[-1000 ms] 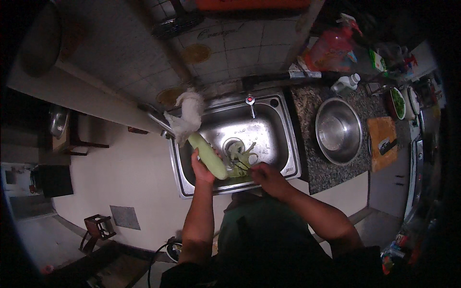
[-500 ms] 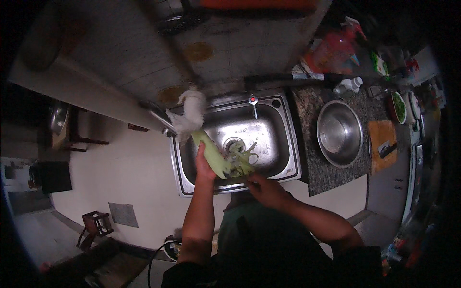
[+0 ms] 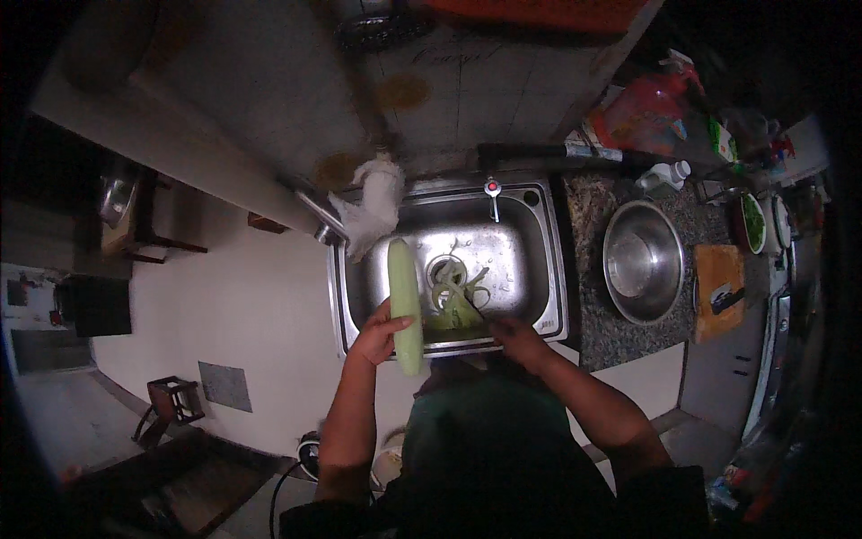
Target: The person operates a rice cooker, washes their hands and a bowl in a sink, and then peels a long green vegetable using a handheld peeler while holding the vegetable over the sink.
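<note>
My left hand point(image 3: 384, 332) is wrapped round a long pale green gourd point(image 3: 406, 287), which stands nearly lengthwise over the left part of the steel sink point(image 3: 516, 319). Its lower end reaches past the sink's near rim. My right hand point(image 3: 519, 341) is closed at the near right side of the basin, on a thin dark tool point(image 3: 474, 311) whose kind is too dim to tell. Between the hands, curled green peelings point(image 3: 458, 305) lie in the basin, close to the drain point(image 3: 444, 268). Gourd and tool are apart.
A tap point(image 3: 493, 193) with a red dot rises at the sink's back edge. White cloth point(image 3: 375, 202) wraps a pipe at the back left. On the granite counter to the right are a steel bowl point(image 3: 642, 260), a wooden board point(image 3: 716, 314) with a dark-handled knife point(image 3: 725, 301), and a white bottle point(image 3: 664, 176).
The gourd has swung from a slant to nearly upright in the picture and slid nearer me, with my left hand's grip changed. My right hand has moved slightly right, away from it.
</note>
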A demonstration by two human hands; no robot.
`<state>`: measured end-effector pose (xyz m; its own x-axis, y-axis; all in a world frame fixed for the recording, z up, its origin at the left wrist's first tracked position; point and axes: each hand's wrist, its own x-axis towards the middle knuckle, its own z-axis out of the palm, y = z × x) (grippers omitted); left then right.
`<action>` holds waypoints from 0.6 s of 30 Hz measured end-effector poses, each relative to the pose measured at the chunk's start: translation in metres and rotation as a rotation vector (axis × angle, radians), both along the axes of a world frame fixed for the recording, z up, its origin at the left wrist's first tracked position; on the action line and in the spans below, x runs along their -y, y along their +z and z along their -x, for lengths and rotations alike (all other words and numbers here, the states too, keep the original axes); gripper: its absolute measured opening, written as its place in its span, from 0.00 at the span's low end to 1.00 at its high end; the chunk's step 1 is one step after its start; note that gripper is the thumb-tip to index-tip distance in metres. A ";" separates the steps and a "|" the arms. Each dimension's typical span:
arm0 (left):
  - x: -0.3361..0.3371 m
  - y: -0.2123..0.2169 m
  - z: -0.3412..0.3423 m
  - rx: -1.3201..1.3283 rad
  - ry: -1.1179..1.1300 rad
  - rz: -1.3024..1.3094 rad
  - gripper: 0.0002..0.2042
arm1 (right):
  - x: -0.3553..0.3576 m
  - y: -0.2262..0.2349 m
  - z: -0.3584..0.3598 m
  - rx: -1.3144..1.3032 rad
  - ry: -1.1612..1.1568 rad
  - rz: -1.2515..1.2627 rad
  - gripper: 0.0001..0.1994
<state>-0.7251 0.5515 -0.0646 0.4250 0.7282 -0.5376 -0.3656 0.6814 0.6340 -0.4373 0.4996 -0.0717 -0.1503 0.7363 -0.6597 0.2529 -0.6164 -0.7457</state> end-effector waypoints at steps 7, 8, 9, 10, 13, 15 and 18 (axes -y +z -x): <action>-0.001 0.025 -0.005 0.113 -0.207 0.020 0.31 | -0.046 0.037 0.024 -0.175 -0.181 0.091 0.15; 0.000 0.028 -0.005 0.188 -0.212 0.057 0.31 | -0.054 0.039 0.031 -0.204 -0.296 0.136 0.16; 0.000 0.035 -0.007 0.264 -0.220 0.099 0.31 | -0.060 0.043 0.037 -0.243 -0.356 0.129 0.16; 0.000 0.045 -0.009 0.263 -0.294 0.022 0.31 | -0.065 0.048 0.043 -0.281 -0.416 0.123 0.17; 0.009 0.044 -0.011 0.154 -0.408 0.054 0.32 | -0.074 0.035 0.043 -0.344 -0.362 0.111 0.18; 0.009 0.056 -0.014 0.242 -0.442 0.136 0.35 | -0.074 0.026 0.044 -0.373 -0.275 0.124 0.19; 0.017 0.053 -0.011 0.373 -0.362 0.165 0.37 | -0.061 0.027 0.043 -0.420 -0.233 0.254 0.19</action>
